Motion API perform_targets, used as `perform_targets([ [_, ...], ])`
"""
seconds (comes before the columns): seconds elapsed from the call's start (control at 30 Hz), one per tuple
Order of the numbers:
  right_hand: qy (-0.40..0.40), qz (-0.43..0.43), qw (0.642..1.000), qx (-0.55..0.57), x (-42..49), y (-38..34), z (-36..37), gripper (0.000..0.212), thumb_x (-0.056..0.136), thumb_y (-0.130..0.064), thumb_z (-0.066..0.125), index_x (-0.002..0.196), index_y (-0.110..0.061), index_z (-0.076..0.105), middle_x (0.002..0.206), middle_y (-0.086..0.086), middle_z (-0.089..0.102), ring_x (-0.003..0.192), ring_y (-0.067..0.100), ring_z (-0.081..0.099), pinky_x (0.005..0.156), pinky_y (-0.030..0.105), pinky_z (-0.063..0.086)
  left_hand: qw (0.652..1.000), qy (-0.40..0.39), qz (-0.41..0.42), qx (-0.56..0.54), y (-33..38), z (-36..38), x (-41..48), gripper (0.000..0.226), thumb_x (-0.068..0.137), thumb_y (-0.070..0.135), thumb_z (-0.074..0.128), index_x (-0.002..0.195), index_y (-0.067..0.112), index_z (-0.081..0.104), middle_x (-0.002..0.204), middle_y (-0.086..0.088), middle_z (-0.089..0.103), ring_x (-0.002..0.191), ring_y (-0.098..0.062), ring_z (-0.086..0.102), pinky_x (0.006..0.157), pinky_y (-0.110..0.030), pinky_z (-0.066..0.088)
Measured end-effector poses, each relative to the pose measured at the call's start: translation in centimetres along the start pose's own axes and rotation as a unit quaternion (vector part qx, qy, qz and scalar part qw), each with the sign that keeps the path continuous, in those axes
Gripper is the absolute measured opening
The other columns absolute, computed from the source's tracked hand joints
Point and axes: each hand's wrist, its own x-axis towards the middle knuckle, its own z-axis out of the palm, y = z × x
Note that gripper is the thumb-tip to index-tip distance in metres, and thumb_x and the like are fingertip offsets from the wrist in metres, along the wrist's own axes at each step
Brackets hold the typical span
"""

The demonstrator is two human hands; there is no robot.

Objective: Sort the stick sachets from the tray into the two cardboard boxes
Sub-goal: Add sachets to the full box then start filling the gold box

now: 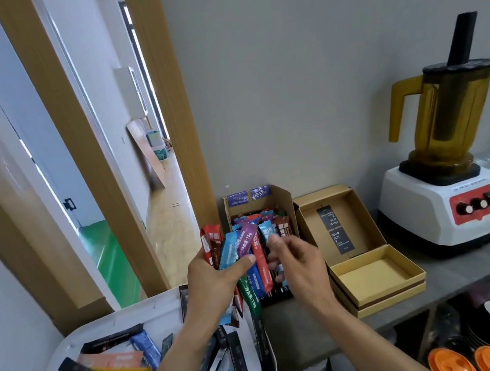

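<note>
Your left hand (213, 278), just left of the frame's centre, grips a fanned bundle of stick sachets (240, 245), thumb pressed across the front; red, light blue, purple, green and brown wrappers stick up and down out of the fist. Your right hand (299, 261) is just right of the bundle with its fingers bent toward the sachets' right edge. They are motion-blurred, so you cannot tell whether they pinch one or only touch it. Directly behind the bundle stands the tall cardboard box (286, 199), already packed with upright sachets, its back flap raised against the grey wall. To its right, at centre right, the flat cardboard box (378, 284) lies open on the grey counter (292, 331); two black cards (336, 230) rest in its far half and the near half shows a bare yellow bottom. In the lower left, under your left forearm, the white tray (160, 306) carries loose sachets (119, 370) in black, orange, yellow, blue and purple, lying flat and crossed over each other. At the far right a blender (442, 186) with an amber jug sits on the counter, and orange lids (451, 364) show below it in the lower right corner.
</note>
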Motion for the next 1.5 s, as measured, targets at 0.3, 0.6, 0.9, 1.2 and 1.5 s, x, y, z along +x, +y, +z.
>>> perform_targets([
  [0.3,-0.085,0.109,0.984,0.116,2.5,-3.3,-3.5,0.025,0.098,-0.028,0.069,0.113,-0.010,0.075,0.103,0.016,0.080,0.098,0.033,0.078,0.085,0.047,0.063,0.994,-0.102,-0.034,0.010,0.4,1.6,-0.6,0.052,0.071,0.020,0.094,0.117,0.017,0.069,0.101,0.002,0.081,0.093,-0.016,0.079,0.087,-0.040,0.064],
  [0.6,-0.049,0.102,0.982,0.152,5.3,-3.3,-6.9,0.024,0.096,-0.030,0.070,0.111,-0.012,0.077,0.107,0.013,0.079,0.103,0.028,0.075,0.093,0.046,0.059,0.989,-0.120,-0.070,0.041,2.1,4.3,0.1,0.052,0.072,0.022,0.094,0.116,0.016,0.067,0.100,0.001,0.081,0.091,-0.016,0.079,0.082,-0.034,0.063],
  [0.9,-0.039,0.120,0.979,0.160,8.6,-2.2,-12.4,0.020,0.102,-0.027,0.065,0.110,-0.012,0.073,0.096,0.004,0.077,0.093,0.016,0.071,0.078,0.030,0.053,0.992,-0.056,-0.093,0.059,4.5,8.8,1.1,0.043,0.073,0.021,0.092,0.109,0.013,0.071,0.094,-0.002,0.081,0.086,-0.017,0.079,0.084,-0.039,0.064],
  [1.2,-0.232,0.057,0.969,-0.060,11.0,0.5,-20.7,0.008,0.098,-0.015,0.068,0.102,-0.021,0.072,0.100,0.000,0.075,0.089,0.016,0.072,0.077,0.028,0.060,0.989,0.073,-0.068,0.111,6.1,13.1,1.8,0.046,0.077,0.034,0.089,0.114,0.019,0.067,0.096,0.001,0.075,0.086,-0.015,0.075,0.075,-0.028,0.060],
  [1.5,-0.324,0.034,0.941,-0.095,12.1,1.5,-21.6,0.025,0.088,-0.034,0.082,0.105,-0.019,0.073,0.102,-0.002,0.078,0.095,0.015,0.076,0.074,0.025,0.061,0.989,0.014,0.012,0.148,7.0,18.5,2.4,0.032,0.077,0.030,0.089,0.103,0.029,0.069,0.090,0.015,0.075,0.085,0.005,0.072,0.064,-0.007,0.052],
])
